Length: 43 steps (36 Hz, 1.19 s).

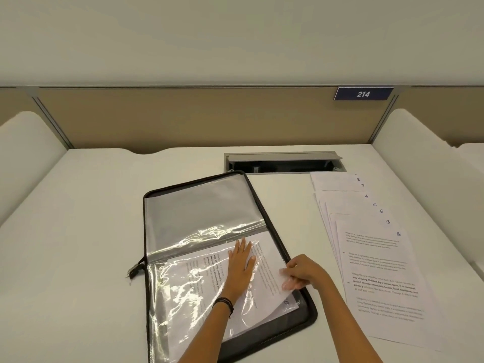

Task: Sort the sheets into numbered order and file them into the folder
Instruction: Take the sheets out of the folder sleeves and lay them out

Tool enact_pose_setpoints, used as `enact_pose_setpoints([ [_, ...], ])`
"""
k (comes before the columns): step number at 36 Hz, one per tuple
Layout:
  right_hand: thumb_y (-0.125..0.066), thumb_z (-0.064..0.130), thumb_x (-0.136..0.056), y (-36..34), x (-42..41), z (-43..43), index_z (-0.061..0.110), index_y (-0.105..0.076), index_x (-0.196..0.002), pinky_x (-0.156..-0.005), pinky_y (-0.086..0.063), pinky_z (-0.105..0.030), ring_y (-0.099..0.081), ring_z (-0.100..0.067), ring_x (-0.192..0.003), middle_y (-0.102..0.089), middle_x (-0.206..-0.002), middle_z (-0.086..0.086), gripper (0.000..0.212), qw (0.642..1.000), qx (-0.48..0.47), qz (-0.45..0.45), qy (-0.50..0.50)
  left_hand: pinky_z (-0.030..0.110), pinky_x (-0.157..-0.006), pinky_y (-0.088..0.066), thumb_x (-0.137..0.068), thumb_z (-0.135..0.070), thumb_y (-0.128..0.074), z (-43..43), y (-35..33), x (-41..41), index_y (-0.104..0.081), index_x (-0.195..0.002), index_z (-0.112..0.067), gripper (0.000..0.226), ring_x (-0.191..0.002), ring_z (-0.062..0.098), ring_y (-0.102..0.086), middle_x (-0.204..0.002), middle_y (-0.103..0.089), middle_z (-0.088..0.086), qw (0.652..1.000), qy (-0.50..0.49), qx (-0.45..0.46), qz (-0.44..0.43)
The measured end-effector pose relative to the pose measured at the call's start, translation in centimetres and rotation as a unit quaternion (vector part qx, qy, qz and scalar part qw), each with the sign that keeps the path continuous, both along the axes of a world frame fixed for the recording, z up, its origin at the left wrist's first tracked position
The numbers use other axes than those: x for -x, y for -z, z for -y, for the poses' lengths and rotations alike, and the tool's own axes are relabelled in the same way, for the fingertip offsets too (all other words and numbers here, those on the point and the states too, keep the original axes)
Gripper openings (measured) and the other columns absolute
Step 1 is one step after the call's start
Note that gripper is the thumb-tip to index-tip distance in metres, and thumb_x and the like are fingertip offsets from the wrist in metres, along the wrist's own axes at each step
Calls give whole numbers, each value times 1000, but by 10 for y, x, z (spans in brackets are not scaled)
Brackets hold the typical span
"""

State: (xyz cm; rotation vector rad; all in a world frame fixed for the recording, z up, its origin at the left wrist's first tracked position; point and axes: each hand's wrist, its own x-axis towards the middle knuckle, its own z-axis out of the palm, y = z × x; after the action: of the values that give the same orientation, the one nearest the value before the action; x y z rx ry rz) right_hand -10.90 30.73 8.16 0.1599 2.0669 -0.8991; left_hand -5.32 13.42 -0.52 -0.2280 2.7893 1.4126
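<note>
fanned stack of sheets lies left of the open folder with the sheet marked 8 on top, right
Not quite: the head view shows the fanned stack of sheets lying right of the open folder, not left. The sheet marked 8 is on top, as you said.
</note>
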Motion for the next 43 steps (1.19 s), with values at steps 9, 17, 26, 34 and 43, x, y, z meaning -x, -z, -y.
enact_pose_setpoints([
  [9,-69,26,-85,1,3,4,13,-61,-85,-60,-46,-22,-55,-13,-69,-55,-72,2,15,989,-78,-123,-29,11,-102,27,-74,-83,9,0,4,1,-14,-150,-21,100,-140,5,18,-151,11,-11,999,4,49,-5],
  [17,-64,24,-88,-16,20,-12,16,-45,-57,-53,-36,-21,-49,-12,-57,-47,-59,2,37,976,-97,-197,6,18,-104,30,-68,-80,22,0,3,3,-5,-149,-22,103,-139,10,23,-151,18,-7,992,28,126,10],
  [26,-54,10,-91,-56,30,-32,10,-68,-85,-57,-49,-25,-67,-15,-59,-71,-72,2,15,941,-90,-307,108,19,-104,30,-65,-85,20,4,-8,13,-6,-149,-24,107,-139,8,22,-152,15,-10,993,32,114,9],
  [34,-56,10,-91,-44,33,-45,9,-65,-90,-62,-59,-36,-68,-21,-69,-69,-84,-7,9,961,-16,-239,136,21,-109,26,-71,-81,18,3,-4,9,-6,-144,-29,92,-142,10,16,-153,10,-7,992,30,122,-2],
  [43,-49,33,-97,10,6,-57,10,-47,-124,-90,-50,-35,-54,-22,-105,-53,-127,-10,36,980,-138,-139,26,22,-107,29,-74,-77,20,3,5,3,-7,-143,-31,87,-142,12,16,-153,10,-6,987,43,156,-7],
])
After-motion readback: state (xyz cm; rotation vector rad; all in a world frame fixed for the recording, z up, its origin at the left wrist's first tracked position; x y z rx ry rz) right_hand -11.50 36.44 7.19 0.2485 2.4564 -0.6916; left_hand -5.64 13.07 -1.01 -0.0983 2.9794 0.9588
